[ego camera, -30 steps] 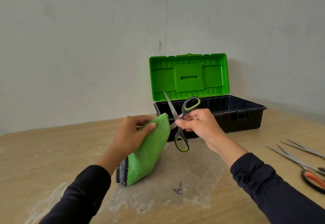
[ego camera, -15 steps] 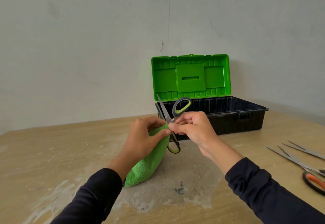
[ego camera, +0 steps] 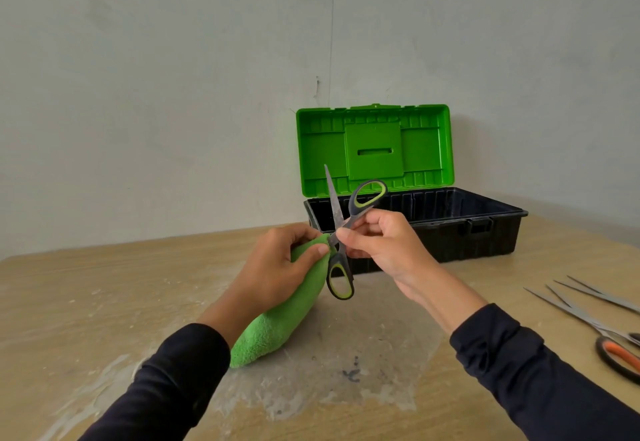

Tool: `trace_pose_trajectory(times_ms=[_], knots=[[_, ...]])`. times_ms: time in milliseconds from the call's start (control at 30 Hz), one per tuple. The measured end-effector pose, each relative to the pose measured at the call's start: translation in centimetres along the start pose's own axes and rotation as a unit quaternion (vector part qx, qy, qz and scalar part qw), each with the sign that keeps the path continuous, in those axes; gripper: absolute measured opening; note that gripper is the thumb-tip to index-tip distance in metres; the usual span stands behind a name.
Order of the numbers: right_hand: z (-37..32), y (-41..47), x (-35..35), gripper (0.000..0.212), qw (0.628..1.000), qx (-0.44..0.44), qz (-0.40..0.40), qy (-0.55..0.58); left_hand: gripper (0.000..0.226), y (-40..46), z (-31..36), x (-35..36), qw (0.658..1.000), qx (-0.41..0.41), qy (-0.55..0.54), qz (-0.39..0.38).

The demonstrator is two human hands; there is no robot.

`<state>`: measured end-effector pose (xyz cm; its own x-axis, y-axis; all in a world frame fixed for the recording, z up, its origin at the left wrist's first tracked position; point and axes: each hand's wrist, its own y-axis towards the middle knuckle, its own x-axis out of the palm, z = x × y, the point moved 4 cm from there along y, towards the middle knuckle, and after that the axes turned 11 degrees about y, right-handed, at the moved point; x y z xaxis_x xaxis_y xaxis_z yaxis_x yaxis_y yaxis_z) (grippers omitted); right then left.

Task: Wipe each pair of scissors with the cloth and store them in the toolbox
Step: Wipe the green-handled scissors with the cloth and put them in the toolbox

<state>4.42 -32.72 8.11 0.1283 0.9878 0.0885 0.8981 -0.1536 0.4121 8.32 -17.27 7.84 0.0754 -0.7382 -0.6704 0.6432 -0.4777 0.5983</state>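
Behind hands, open toolbox (ego camera: 450, 232), spare scissors (ego camera: 588, 316) right

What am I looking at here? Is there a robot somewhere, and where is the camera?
No robot: these are a person's own two hands, filmed by one camera worn on the head, looking forward and down. The right hand holds open grey-and-green scissors near the pivot. The left hand grips a green cloth against them, apparently wiping. Behind, on the wooden table, stands a black toolbox with its green lid raised. At the right edge lie more scissors, one pair with an orange-and-black handle.
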Motion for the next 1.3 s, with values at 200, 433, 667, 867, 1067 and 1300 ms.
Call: trace_pose_trajectory(times_ms=[200, 433, 667, 867, 1067, 1300], knots=[[0.2, 0.1, 0.3, 0.008, 0.999, -0.029, -0.006, -0.030, 0.014, 0.0, -0.1, -0.2, 1.000, -0.004, -0.010, -0.006], [-0.5, 0.5, -1.0, 0.008, 0.998, -0.020, 0.014, 0.054, 0.007, 0.1, -0.6, -1.0, 0.998, -0.026, -0.050, 0.007], [0.3, -0.2, 1.0, 0.009, 0.998, -0.005, -0.021, 0.063, 0.008, 0.3, 0.4, -0.7, 0.995, -0.037, -0.091, 0.023], [-0.6, 0.0, 0.1, 0.013, 0.997, -0.016, -0.006, 0.073, 0.011, 0.0, 0.3, -1.1, 0.999, -0.016, -0.044, -0.023], [-0.3, 0.1, 0.2, 0.013, 0.996, 0.014, -0.022, 0.091, 0.006, 0.2, 0.5, -1.2, 0.996, -0.030, -0.081, -0.006], [-0.1, -0.4, 0.9, 0.010, 0.997, 0.012, -0.026, 0.068, 0.022, 0.0, 0.4, -0.8, 0.998, -0.012, -0.055, -0.002]])
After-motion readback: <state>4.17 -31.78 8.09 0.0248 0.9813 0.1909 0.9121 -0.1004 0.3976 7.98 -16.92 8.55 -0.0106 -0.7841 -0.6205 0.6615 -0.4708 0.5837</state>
